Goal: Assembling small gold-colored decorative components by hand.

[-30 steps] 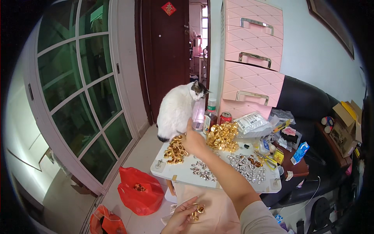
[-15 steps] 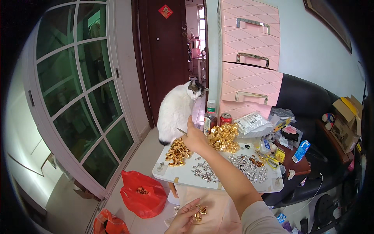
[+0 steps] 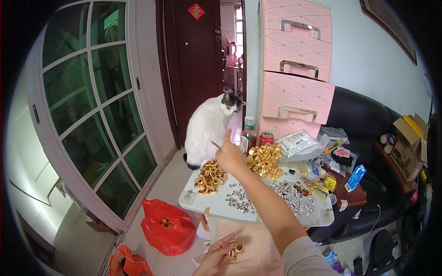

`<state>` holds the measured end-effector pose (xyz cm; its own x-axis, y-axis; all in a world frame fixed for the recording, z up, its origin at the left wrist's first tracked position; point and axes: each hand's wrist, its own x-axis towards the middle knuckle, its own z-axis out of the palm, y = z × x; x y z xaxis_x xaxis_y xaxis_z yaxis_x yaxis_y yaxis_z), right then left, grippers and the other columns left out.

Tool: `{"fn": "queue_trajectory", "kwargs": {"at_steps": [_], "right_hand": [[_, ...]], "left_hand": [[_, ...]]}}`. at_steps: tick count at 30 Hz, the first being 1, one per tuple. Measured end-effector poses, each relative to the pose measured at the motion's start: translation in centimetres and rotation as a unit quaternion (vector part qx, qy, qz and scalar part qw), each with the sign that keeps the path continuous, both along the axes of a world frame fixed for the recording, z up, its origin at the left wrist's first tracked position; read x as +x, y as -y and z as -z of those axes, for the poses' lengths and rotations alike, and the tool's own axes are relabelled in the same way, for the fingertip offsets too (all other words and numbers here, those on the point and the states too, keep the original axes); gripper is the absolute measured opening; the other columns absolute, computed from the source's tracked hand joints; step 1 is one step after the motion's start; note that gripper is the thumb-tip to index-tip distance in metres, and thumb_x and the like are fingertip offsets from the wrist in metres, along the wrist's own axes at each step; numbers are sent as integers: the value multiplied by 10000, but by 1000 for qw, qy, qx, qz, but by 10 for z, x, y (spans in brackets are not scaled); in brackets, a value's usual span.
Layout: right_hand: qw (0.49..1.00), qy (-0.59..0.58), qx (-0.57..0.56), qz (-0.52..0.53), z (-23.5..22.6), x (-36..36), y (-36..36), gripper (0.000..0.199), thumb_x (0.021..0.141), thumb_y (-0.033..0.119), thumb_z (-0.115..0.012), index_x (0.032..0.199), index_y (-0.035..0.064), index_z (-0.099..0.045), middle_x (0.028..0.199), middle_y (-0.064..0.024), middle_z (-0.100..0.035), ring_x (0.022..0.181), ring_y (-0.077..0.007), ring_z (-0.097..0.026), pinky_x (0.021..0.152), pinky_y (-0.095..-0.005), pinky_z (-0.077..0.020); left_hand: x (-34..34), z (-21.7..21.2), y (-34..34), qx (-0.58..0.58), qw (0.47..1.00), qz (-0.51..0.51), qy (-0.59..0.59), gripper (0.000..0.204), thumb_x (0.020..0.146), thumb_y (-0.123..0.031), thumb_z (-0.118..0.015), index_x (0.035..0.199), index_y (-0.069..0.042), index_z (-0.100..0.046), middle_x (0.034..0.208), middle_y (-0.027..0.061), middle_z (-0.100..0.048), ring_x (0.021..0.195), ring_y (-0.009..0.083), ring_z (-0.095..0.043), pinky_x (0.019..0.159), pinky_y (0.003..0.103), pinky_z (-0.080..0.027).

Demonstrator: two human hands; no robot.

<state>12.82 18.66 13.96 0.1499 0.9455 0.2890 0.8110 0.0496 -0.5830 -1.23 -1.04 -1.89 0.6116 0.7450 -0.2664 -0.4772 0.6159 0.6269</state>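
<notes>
My right hand (image 3: 231, 158) reaches over the white table (image 3: 193, 201) toward a white cat (image 3: 205, 126) with dark patches, its index finger stretched out. A thin grey metal tool (image 3: 216, 145) sticks out of its closed grip; its exact kind is unclear. Low in front of the table, my left hand (image 3: 216, 258) holds several small gold-coloured pieces (image 3: 235, 251) at its fingers. One gold heap (image 3: 210, 177) lies on the table left of my right hand, a taller gold pile (image 3: 264, 161) to its right. Small silver pieces (image 3: 240, 201) are scattered nearer me, partly hidden by my forearm.
Behind the taller pile stand a bottle (image 3: 248, 135) and a red can (image 3: 266, 139). Yellow-handled scissors (image 3: 321, 190) lie at the table's right. A red plastic bag (image 3: 168, 230) sits on the floor at left. Pink drawers (image 3: 297, 96) and a black sofa (image 3: 352, 119) stand behind.
My right hand has risen slightly, its finger pointing a little higher in front of the cat. The cat's tail tip has shifted left and up. My left hand stays put with the gold pieces.
</notes>
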Motion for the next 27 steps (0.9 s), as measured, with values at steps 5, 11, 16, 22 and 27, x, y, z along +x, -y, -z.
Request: {"fn": "queue_trajectory", "kwargs": {"at_steps": [5,11,16,22,27], "right_hand": [[982,-9,-1,-191,-2,-86,-2,812,708,106,-507,1380,16,-59,870,-283,-589,846,-407,-581,776,-449,-441],[991,-37,-9,-126,4,-44,-4,792,724,134,-496,1366,-37,-65,853,-273,-594,811,-374,-595,727,-439,-463],[996,-33,-31,-70,21,-17,-2,798,717,144,-503,1362,-48,-74,832,-268,-596,787,-370,-596,714,-437,-464],[998,-62,-15,-30,10,4,-1,781,722,170,-494,1372,-16,-103,837,-276,-589,770,-377,-590,697,-442,-457],[998,-62,-4,-28,5,8,-3,776,717,169,-495,1370,-14,-119,845,-265,-590,767,-377,-589,699,-441,-458]], "left_hand": [[19,20,1,-3,999,37,-5,424,869,-6,-469,1283,-17,-375,1094,132,-574,862,154,-606,735,241,-513],[21,15,5,0,999,30,-21,422,871,-4,-461,1282,-11,-363,1094,144,-571,964,195,-591,800,264,-509],[20,11,6,5,999,31,-39,407,875,-18,-472,1272,-15,-382,1086,158,-574,949,193,-596,762,244,-510],[22,17,6,6,997,64,-30,397,876,-22,-475,1266,-33,-404,1090,160,-573,911,175,-602,736,247,-514],[17,23,2,5,997,72,0,390,882,-34,-469,1267,-44,-409,1107,162,-564,930,184,-599,749,261,-514]]}}
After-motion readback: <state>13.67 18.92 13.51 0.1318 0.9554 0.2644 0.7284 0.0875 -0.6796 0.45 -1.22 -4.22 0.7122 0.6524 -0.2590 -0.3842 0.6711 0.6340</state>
